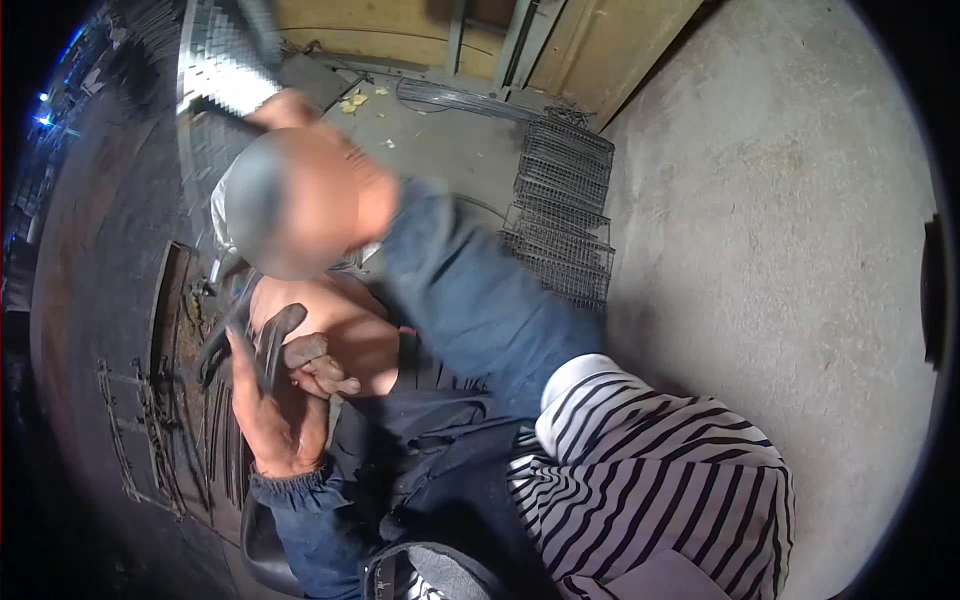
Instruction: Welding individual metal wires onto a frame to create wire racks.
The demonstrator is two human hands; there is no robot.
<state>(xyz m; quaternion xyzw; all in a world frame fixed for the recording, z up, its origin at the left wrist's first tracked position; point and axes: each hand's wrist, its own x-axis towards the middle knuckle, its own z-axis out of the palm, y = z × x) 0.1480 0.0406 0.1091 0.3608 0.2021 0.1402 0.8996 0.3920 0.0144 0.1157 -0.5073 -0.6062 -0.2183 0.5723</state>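
Head view. The left hand (278,418) is seen coming out of a blue elastic-cuffed sleeve (300,520), palm turned up. A dark curved bar (272,340) is gripped loosely between its thumb and fingers. The bar is held at the bench edge, judged to be within reach of the work surface.

Just right of the left hand, touching or nearly so, a soiled fist (315,367) is noted, clenched. Whether it is the right hand or the co-worker's cannot be told, so the right hand's state cannot be established.

Left of the hand, thin rods (160,430) are laid side by side on a dark bench (90,300), apparently sorted for picking up.

Ahead of the hand, a co-worker (450,280) in a blue jacket is bent low over the same spot, and much of the bench is covered by that body.

Well to the right and ahead, wire racks (562,215) are stacked flat on the concrete floor (790,200), judged to be set aside out of the way. A mesh panel (220,60) is seen far ahead, blurred. Striped cloth (650,480) fills the space right of and behind the hand; whose garment it is cannot be told.

The bar's lower end is hidden by the hand. The frame's left rim is too dark to read.
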